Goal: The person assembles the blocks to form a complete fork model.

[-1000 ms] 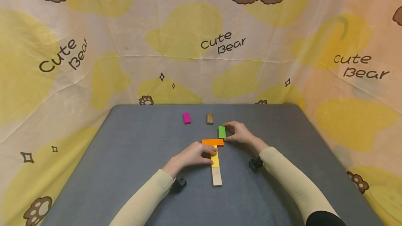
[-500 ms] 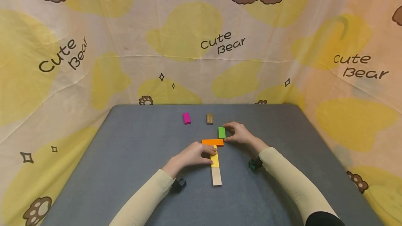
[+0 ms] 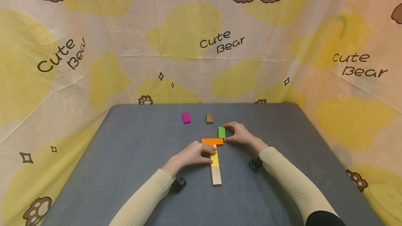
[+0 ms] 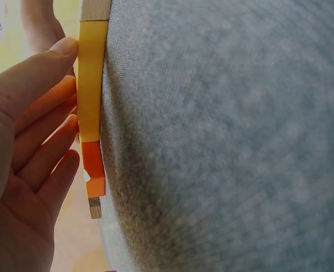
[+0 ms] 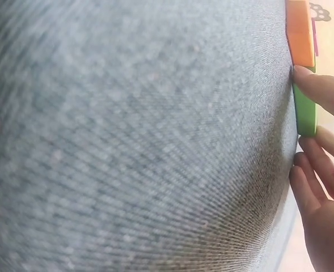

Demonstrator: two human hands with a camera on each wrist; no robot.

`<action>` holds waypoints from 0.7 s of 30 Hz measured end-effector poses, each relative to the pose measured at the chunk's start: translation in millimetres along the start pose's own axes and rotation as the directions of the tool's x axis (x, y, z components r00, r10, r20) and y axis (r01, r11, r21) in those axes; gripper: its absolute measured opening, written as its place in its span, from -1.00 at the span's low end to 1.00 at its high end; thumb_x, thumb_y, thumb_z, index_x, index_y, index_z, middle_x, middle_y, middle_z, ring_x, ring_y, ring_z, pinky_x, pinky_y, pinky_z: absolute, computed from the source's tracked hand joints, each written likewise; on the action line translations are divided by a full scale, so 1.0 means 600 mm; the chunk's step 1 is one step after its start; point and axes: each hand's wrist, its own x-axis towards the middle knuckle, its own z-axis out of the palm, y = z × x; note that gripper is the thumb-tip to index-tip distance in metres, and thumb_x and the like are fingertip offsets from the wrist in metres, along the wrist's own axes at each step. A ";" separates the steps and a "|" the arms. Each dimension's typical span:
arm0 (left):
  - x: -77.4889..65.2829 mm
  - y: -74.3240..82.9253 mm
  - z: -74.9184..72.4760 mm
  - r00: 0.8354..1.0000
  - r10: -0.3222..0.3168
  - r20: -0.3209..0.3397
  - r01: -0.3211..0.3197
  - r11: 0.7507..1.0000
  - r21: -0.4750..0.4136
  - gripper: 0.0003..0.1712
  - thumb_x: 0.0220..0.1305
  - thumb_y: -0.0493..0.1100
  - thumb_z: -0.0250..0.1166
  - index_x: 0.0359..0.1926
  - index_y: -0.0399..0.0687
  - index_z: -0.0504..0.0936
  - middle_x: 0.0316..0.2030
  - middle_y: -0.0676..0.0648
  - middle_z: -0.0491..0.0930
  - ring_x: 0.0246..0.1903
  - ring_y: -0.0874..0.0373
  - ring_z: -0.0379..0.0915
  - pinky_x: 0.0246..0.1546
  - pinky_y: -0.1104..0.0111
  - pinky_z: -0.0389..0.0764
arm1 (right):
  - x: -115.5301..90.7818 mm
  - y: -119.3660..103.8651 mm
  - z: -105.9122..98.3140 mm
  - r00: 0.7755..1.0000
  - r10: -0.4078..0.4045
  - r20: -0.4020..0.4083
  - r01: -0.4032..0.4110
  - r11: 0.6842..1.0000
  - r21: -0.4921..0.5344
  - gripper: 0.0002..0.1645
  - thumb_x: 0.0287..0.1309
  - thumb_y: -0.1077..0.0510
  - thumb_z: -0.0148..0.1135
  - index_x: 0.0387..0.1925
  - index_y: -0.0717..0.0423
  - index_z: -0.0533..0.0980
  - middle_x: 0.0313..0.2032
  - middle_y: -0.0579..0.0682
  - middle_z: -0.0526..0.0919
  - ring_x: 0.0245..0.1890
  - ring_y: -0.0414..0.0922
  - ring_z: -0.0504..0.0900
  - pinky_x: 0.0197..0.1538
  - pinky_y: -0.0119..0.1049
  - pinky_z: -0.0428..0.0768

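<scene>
While pinching the green block by its ends with the right grip, use light, even pressure and settle it flat just beyond the right end of the orange block; hard to tell whether touching it. Probably better to slide than to lift, and to square the edges before letting go. Note the left grip, fingertips and thumb on the yellow block: cannot tell whether pinching or only resting; best to press gently, so as not to skew the row. Nearer, see the pale block, end to end with the yellow block. Farther back on the tabletop, find the pink block and the brown block, apart. Behind, on the cloth, read "Cute Bear" three times; on the blocks, no legible label or brand.
</scene>
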 end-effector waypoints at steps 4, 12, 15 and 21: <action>0.001 -0.001 0.000 1.000 0.002 -0.002 -0.002 1.000 -0.002 -0.50 0.14 0.08 0.39 0.12 0.17 0.63 0.13 0.20 0.61 0.19 0.30 0.52 0.23 0.30 0.53 | 0.002 0.003 0.000 1.000 -0.004 0.002 0.004 1.000 -0.009 -0.22 -0.04 -0.02 0.48 0.23 0.12 0.45 0.17 0.13 0.54 0.17 0.05 0.51 0.26 -0.01 0.52; 0.002 0.001 -0.003 1.000 -0.014 0.008 0.014 1.000 -0.011 -0.50 0.13 0.10 0.39 0.12 0.18 0.63 0.14 0.20 0.61 0.23 0.31 0.48 0.27 0.29 0.50 | 0.003 0.005 0.001 1.000 0.003 0.002 -0.003 1.000 -0.006 -0.22 -0.04 -0.03 0.48 0.23 0.10 0.45 0.19 0.13 0.53 0.19 0.06 0.51 0.27 -0.01 0.51; 0.001 0.002 -0.003 1.000 -0.019 0.013 0.020 1.000 -0.015 -0.50 0.13 0.09 0.39 0.12 0.18 0.63 0.14 0.20 0.60 0.23 0.32 0.47 0.28 0.29 0.49 | 0.002 0.005 0.002 1.000 0.008 0.003 -0.008 1.000 -0.005 -0.22 -0.04 -0.03 0.48 0.23 0.10 0.45 0.19 0.13 0.53 0.19 0.06 0.51 0.27 0.00 0.51; 0.002 0.000 -0.001 1.000 -0.018 0.009 0.018 1.000 -0.008 -0.50 0.13 0.08 0.40 0.12 0.18 0.63 0.14 0.21 0.60 0.22 0.33 0.48 0.27 0.32 0.49 | 0.003 0.006 0.002 1.000 0.015 -0.001 -0.015 1.000 -0.018 -0.21 -0.04 -0.05 0.48 0.23 0.09 0.45 0.19 0.12 0.53 0.19 0.06 0.51 0.27 0.01 0.50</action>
